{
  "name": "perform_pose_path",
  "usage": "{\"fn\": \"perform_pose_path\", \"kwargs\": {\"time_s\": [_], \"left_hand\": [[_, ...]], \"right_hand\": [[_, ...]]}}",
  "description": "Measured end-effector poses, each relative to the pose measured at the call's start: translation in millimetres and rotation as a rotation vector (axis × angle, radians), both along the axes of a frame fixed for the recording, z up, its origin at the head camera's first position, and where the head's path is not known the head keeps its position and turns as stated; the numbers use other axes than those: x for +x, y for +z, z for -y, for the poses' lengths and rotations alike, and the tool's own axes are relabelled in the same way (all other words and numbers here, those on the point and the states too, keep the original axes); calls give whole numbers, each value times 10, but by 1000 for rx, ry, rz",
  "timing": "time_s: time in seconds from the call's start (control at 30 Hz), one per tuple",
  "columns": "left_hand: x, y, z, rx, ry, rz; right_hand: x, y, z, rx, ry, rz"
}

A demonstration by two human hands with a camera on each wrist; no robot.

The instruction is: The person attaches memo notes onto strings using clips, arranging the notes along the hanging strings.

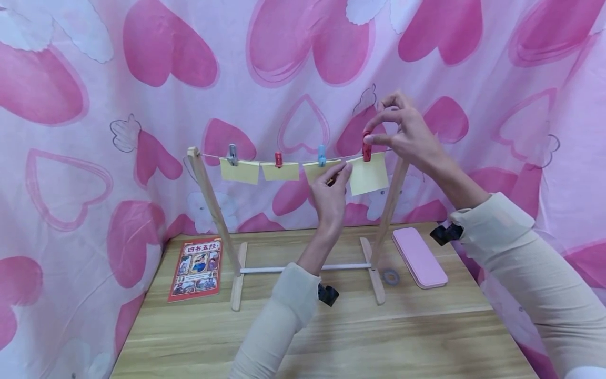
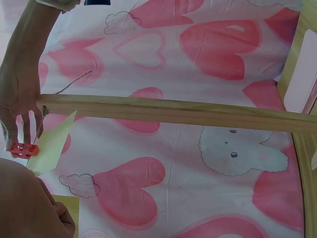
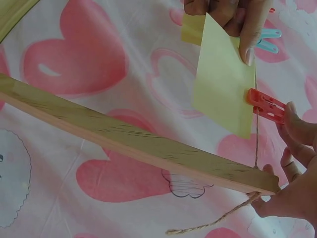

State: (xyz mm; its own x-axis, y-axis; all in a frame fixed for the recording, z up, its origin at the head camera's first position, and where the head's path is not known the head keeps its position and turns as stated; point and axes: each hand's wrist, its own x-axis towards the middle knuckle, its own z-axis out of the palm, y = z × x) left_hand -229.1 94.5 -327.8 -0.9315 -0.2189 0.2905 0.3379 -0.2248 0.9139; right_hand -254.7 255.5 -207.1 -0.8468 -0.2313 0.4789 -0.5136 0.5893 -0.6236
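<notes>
A yellow paper note (image 1: 369, 175) hangs at the right end of a string (image 1: 303, 159) tied between two wooden posts. My right hand (image 1: 411, 134) pinches a red clothespin (image 1: 366, 147) at the note's top edge, over the string. With thumb and fingers my left hand (image 1: 330, 195) pinches the same note by its left edge, as the right wrist view shows. Further left, several more yellow notes hang: one under a grey clothespin (image 1: 232, 155), one under another red clothespin (image 1: 278, 159), and one, partly behind my left hand, under a blue clothespin (image 1: 322, 156).
The wooden stand's right post (image 1: 391, 210) rises just below my right hand, its left post (image 1: 213, 205) at the other end. A white crossbar (image 1: 265, 270) joins the feet. A red book (image 1: 196, 269) lies left; a grey ring (image 1: 391, 277) and pink case (image 1: 418, 258) lie right.
</notes>
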Motion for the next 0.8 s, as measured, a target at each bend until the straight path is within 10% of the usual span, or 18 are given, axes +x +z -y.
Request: {"fn": "perform_pose_path", "kwargs": {"time_s": [0.8], "left_hand": [[11,-22,-26,-20,7,15]], "right_hand": [[79,-26,-42,175,12,33]]}}
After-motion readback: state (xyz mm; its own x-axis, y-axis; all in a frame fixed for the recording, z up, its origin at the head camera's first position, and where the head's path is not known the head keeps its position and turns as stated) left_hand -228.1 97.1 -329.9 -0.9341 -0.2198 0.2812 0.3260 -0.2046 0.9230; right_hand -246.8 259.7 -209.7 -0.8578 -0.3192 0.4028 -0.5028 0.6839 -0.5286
